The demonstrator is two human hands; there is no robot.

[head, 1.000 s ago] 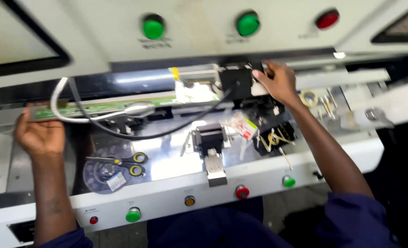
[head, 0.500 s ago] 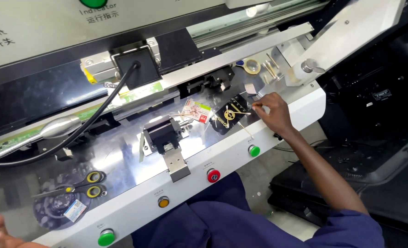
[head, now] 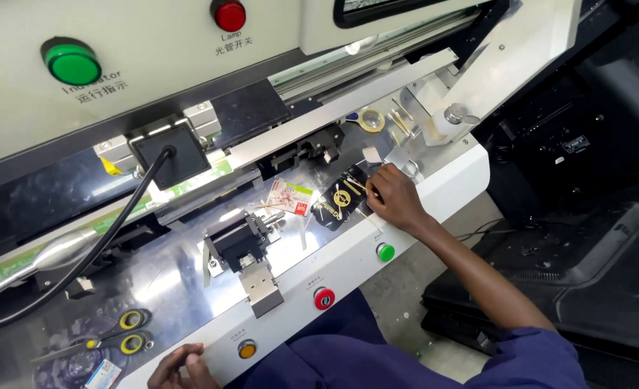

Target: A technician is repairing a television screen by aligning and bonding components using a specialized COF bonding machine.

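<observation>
My right hand (head: 395, 198) reaches across the machine's shiny metal deck (head: 168, 281). Its fingertips are bunched at the right edge of a small black pad (head: 337, 202) that carries thin pale strips. I cannot tell whether a strip is pinched between the fingers. My left hand (head: 182, 367) rests at the bottom of the view on the white front panel, fingers curled loosely and holding nothing. A red-and-white packet (head: 290, 196) lies just left of the pad. Further left stands a small black clamp fixture (head: 240, 241).
Yellow-handled scissors (head: 125, 335) lie at the deck's lower left. A black cable (head: 118, 230) runs from a black box (head: 172, 151) on the rail. A tape roll (head: 370, 119) sits at the back right. Orange (head: 246, 350), red (head: 324, 298) and green (head: 385, 252) buttons line the front panel. Dark equipment (head: 586, 238) stands on the right.
My right hand came down from the black box on the rail to the black pad. My left hand left the rail for the front panel. The view swung right and closer.
</observation>
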